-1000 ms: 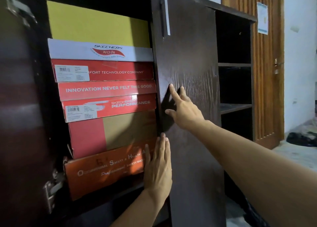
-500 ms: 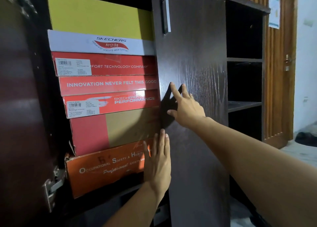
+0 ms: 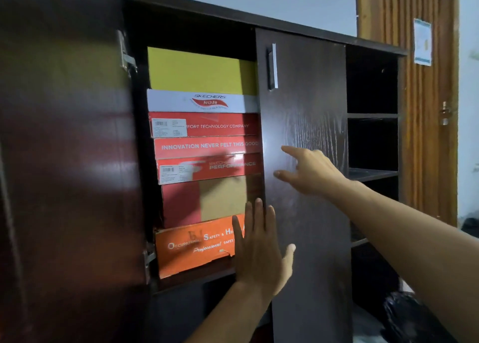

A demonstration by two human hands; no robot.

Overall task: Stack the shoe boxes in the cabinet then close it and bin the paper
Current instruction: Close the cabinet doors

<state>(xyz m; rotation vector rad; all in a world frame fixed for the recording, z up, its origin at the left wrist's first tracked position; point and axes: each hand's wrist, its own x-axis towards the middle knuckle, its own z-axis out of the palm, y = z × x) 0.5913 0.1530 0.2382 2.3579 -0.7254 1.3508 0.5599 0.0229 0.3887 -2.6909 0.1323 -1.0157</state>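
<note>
Left hand lower centre, fingers straight and spread, flat against orange safety-shoe box at right door edge. Right hand centre right, fingers extended, on that door. Shoe box stack centre, inside cabinet. Left door swung open, far left.
</note>
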